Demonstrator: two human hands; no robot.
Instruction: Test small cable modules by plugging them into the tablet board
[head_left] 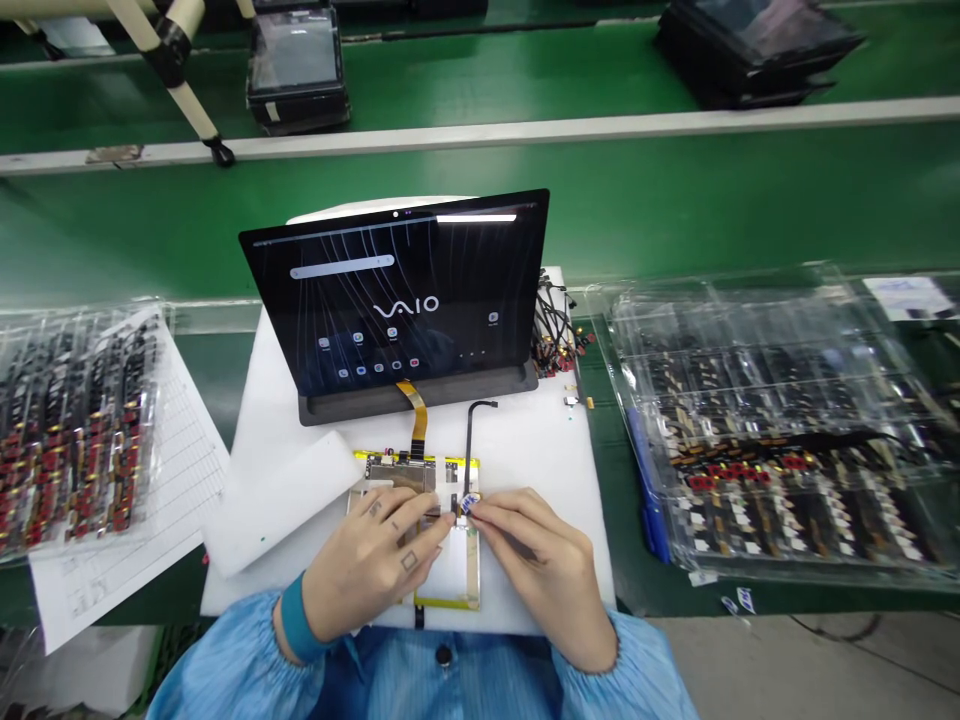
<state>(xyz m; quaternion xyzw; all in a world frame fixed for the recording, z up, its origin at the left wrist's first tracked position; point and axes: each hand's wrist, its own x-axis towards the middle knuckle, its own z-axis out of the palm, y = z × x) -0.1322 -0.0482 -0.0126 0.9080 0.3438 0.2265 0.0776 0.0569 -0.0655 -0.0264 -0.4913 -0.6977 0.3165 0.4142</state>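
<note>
Pinching a small blue-white tab in my right hand, on a thin black cable; left hand just beside it, grip unclear, above a circuit board on white foam.

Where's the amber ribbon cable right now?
In the head view, the amber flex ribbon cable sits near the centre, running from the lower edge of the VAIO tablet down to the circuit board, just above the left hand.

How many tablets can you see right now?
3: a lit tablet propped on the white mat, a dark tablet and another on the far green bench. Others may be hidden past the frame.
</note>
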